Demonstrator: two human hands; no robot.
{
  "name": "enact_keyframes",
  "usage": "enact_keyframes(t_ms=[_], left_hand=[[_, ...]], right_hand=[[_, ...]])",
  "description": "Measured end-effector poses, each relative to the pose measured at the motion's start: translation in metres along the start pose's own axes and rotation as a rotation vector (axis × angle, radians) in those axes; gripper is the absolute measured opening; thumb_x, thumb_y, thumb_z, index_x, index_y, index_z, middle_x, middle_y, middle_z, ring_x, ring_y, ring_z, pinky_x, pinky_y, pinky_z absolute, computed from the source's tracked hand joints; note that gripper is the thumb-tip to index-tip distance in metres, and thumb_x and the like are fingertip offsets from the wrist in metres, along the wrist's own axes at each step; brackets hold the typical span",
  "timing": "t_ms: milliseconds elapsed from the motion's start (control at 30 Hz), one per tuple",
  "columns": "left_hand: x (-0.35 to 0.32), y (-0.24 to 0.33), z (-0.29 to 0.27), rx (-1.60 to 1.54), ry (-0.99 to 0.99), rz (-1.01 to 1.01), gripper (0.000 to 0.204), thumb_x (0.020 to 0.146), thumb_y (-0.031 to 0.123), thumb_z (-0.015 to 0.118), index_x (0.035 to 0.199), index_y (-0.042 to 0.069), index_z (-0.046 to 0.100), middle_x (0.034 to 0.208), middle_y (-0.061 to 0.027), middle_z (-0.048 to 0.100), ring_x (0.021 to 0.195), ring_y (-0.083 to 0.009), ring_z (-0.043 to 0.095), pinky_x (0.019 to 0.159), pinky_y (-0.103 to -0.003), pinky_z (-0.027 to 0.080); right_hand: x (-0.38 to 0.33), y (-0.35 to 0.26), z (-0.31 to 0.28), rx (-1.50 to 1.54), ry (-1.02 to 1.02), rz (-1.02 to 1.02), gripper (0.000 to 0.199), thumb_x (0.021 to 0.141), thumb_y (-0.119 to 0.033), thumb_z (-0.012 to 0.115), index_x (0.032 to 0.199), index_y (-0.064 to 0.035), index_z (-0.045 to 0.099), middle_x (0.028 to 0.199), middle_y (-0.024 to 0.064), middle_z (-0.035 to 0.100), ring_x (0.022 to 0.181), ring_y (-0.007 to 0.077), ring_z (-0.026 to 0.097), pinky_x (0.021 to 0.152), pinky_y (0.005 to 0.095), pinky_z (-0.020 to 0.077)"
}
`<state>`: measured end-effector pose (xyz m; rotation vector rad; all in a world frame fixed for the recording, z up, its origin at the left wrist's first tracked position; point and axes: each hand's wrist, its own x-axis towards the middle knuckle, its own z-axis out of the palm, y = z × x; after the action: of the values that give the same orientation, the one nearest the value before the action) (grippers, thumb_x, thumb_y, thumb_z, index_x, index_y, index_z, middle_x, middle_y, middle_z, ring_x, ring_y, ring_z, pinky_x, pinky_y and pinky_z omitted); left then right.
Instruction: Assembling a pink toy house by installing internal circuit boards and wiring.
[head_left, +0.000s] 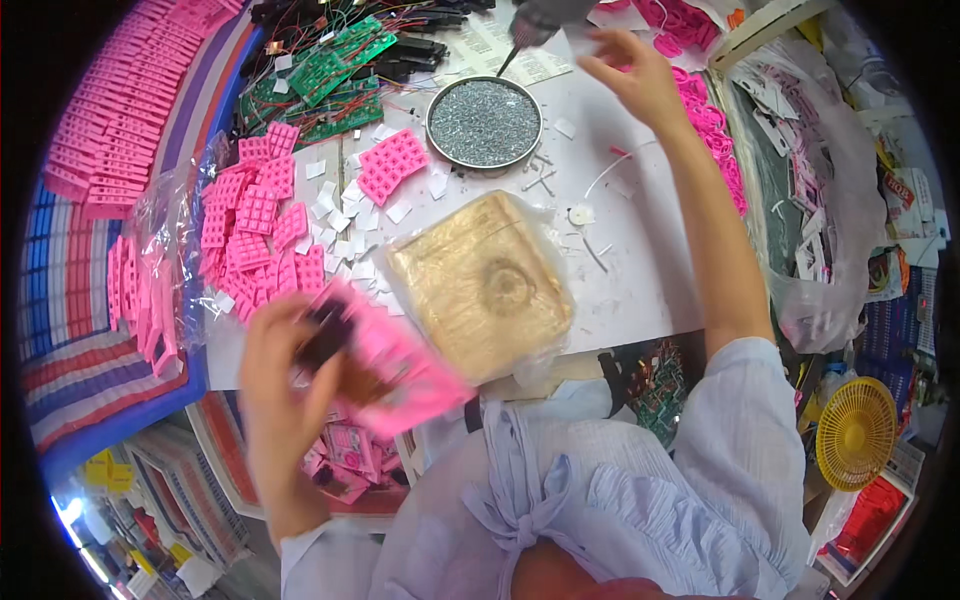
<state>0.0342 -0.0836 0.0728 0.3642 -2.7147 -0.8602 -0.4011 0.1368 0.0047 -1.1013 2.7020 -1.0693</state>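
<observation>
White worktable (630, 270) crowded with pink parts, seen from my head camera.

I see the table's near edge at my lap, a striped cloth (70, 350) on the left under rows of pink strips (100, 140), and a yellow fan (855, 432) low on the right. Green circuit boards (340, 60) lie at the far side, a round dish of screws (484, 122) beside them, pink keypads (262, 230) spread left, and a tan block in plastic wrap (480, 282) in the middle. My left hand (280, 385) is closed around a blurred pink casing (395, 360) at the near edge. My right hand (635, 80) is stretched far across, fingers loosely spread, next to a blurred screwdriver (535, 22); whether it grips it I cannot tell.
</observation>
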Motion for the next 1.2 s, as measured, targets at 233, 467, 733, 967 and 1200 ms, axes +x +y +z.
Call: enact_keyframes(t_ms=[233,467,733,967,1200], left_hand=[[-0.086,0.002,-0.069,0.373,-0.189,-0.211,0.045,0.080,0.011,0.075,0.122,0.001,0.060,0.123,-0.0164,0.064,0.113,-0.0297,0.063,0.096,-0.040,0.049],[-0.028,0.019,0.062,-1.151,-0.285,-0.656,0.037,0.103,0.012,0.056,0.137,-0.002,0.051,0.103,-0.0119,0.071,0.081,-0.0150,0.070,0.067,-0.025,0.056],[0.004,0.019,0.127,-1.318,-0.477,-0.495,0.045,0.105,0.018,0.057,0.143,0.002,0.042,0.093,-0.0099,0.071,0.073,-0.0126,0.067,0.060,-0.026,0.054],[0.011,0.028,0.125,-0.223,-0.263,-0.261,0.051,0.090,0.014,0.073,0.134,0.002,0.050,0.095,-0.0111,0.069,0.076,-0.0222,0.067,0.065,-0.032,0.053],[-0.008,0.018,0.149,0.146,-0.276,0.278,0.061,0.078,0.038,0.078,0.127,0.005,0.063,0.134,-0.0147,0.058,0.129,-0.0302,0.051,0.105,-0.056,0.037]], right_hand=[[0.011,0.092,0.023,-0.670,0.331,-0.152,0.034,0.085,-0.029,0.072,0.112,-0.0092,0.070,0.089,0.0085,0.071,0.088,0.0309,0.069,0.077,0.0426,0.0550],[-0.140,-0.077,0.059,0.296,-0.008,-0.381,0.035,0.082,-0.001,0.069,0.115,-0.0089,0.073,0.103,0.0091,0.073,0.069,0.0167,0.064,0.062,0.0302,0.0523],[-0.215,-0.136,0.042,0.648,-0.158,-0.197,0.037,0.081,-0.006,0.077,0.117,-0.0025,0.069,0.106,0.0116,0.072,0.067,0.0250,0.063,0.060,0.0315,0.0520],[-0.184,-0.112,0.065,-0.024,-0.196,-0.352,0.014,0.082,-0.012,0.074,0.084,-0.0062,0.062,0.077,0.0082,0.065,0.068,0.0287,0.063,0.057,0.0408,0.0501],[-0.161,-0.127,0.077,-0.334,-0.408,-0.317,0.017,0.079,-0.021,0.074,0.086,-0.0087,0.066,0.071,0.0109,0.067,0.069,0.0320,0.066,0.060,0.0452,0.0525]])
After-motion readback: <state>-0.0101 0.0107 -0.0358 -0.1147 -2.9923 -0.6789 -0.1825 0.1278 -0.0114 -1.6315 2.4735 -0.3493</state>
